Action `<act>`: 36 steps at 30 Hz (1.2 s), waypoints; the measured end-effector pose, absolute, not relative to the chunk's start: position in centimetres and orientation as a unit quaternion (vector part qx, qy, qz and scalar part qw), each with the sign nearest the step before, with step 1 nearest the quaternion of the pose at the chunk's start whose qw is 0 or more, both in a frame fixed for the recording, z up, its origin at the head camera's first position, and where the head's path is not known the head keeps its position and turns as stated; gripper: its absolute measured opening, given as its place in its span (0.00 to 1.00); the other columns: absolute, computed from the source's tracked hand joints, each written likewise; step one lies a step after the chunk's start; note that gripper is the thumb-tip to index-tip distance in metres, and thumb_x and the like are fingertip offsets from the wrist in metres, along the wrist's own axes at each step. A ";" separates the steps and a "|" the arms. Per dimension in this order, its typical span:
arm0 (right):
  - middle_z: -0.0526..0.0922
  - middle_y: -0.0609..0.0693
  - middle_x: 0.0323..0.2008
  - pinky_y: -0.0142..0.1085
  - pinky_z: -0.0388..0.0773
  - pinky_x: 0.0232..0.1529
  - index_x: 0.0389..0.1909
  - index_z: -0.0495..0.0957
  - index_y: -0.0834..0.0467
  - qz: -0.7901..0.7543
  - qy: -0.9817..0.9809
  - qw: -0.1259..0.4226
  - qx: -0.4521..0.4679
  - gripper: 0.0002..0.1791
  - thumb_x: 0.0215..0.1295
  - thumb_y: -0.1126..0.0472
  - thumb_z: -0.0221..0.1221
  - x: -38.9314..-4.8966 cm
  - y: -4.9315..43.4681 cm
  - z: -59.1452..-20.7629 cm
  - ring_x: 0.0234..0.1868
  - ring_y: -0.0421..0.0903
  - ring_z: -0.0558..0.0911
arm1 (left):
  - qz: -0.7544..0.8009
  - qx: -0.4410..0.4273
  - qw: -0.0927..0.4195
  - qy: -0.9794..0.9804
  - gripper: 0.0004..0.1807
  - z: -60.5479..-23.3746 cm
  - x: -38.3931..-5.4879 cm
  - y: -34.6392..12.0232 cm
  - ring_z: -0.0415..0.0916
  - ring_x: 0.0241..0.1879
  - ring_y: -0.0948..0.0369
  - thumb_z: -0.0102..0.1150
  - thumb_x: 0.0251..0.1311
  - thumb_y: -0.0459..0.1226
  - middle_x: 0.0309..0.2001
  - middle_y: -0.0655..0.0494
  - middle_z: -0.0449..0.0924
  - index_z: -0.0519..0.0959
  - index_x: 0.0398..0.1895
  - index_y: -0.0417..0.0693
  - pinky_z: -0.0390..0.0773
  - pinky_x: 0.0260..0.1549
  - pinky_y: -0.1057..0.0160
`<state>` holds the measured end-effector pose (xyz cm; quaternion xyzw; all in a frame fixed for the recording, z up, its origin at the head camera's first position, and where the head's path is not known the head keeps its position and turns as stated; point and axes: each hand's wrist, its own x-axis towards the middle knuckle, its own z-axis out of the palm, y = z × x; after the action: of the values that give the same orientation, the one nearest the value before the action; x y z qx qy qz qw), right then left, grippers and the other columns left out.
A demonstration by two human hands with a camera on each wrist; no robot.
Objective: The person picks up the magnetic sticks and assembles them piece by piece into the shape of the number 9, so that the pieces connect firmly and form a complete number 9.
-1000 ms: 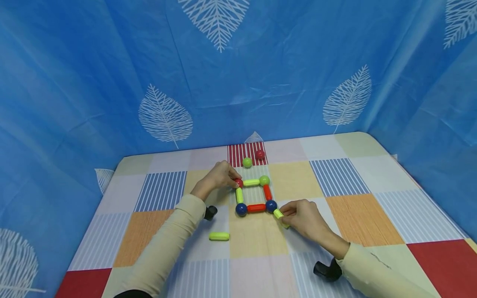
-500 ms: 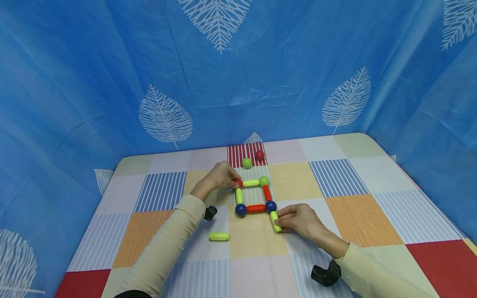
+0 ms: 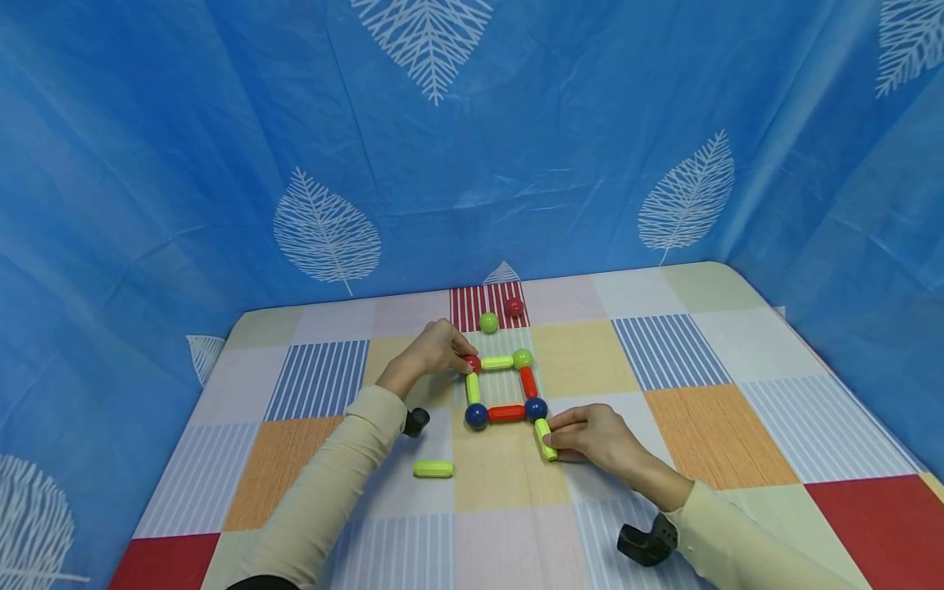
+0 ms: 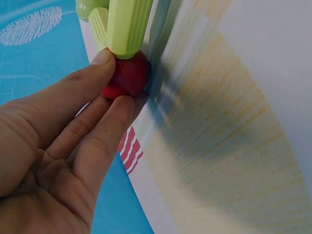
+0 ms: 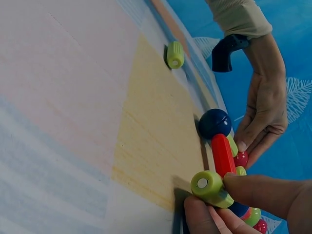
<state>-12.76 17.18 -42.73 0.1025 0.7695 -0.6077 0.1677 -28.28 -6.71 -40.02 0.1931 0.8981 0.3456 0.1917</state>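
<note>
My left hand (image 3: pixel 435 351) pinches a red ball (image 4: pixel 127 75) at the far left corner of a square of rods and balls. Two yellow-green rods meet that ball. The square's other corners are a green ball (image 3: pixel 523 358), a blue ball (image 3: pixel 476 416) at the near left and a blue ball (image 3: pixel 536 409) at the near right. Red rods form its near side (image 3: pixel 506 413) and right side (image 3: pixel 528 382). My right hand (image 3: pixel 599 438) holds a yellow-green rod (image 5: pixel 209 187) between thumb and fingers, its far end right at the near right blue ball. Its free end shows a round silvery disc.
One loose yellow-green rod (image 3: pixel 433 469) lies left of the square, towards the near edge. Behind the square are a loose green ball (image 3: pixel 489 323) and a red ball (image 3: pixel 515 307). A patchwork cloth (image 3: pixel 509 541) covers the table, with a blue leaf-patterned curtain (image 3: pixel 472 164) around it.
The rod in my right hand has swung leftward at the blue ball, from slanting right to pointing nearly straight towards me. My left hand stays on the red ball.
</note>
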 end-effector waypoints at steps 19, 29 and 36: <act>0.86 0.54 0.38 0.37 0.82 0.37 0.50 0.81 0.67 -0.442 0.893 0.084 -0.001 0.18 0.63 0.61 0.64 -16.6 19.0 -41.0 0.35 0.45 0.84 | 0.342 0.187 0.197 0.900 0.15 -39.7 -28.7 -6.7 0.82 0.47 0.57 0.73 0.50 0.27 0.40 0.50 0.87 0.87 0.43 0.40 0.81 0.45 0.63; 0.82 0.62 0.51 0.47 0.79 0.51 0.57 0.78 0.67 -0.392 0.915 0.071 -0.064 0.21 0.67 0.60 0.62 -23.0 17.5 -41.6 0.51 0.56 0.82 | 0.346 0.183 0.196 0.899 0.15 -40.4 -28.4 -6.8 0.82 0.46 0.57 0.73 0.49 0.27 0.40 0.51 0.87 0.87 0.42 0.40 0.81 0.45 0.63; 0.85 0.58 0.49 0.47 0.76 0.55 0.53 0.82 0.64 -0.371 0.923 0.079 -0.061 0.19 0.64 0.60 0.65 -24.2 16.1 -42.1 0.52 0.54 0.80 | 0.342 0.189 0.191 0.901 0.15 -40.4 -28.5 -6.7 0.82 0.46 0.57 0.73 0.49 0.27 0.40 0.51 0.87 0.87 0.43 0.40 0.80 0.46 0.63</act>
<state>-24.22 16.10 -42.08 -0.0605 0.9232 -0.3713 0.0789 -28.45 -6.74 -40.35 0.1893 0.9006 0.3416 0.1910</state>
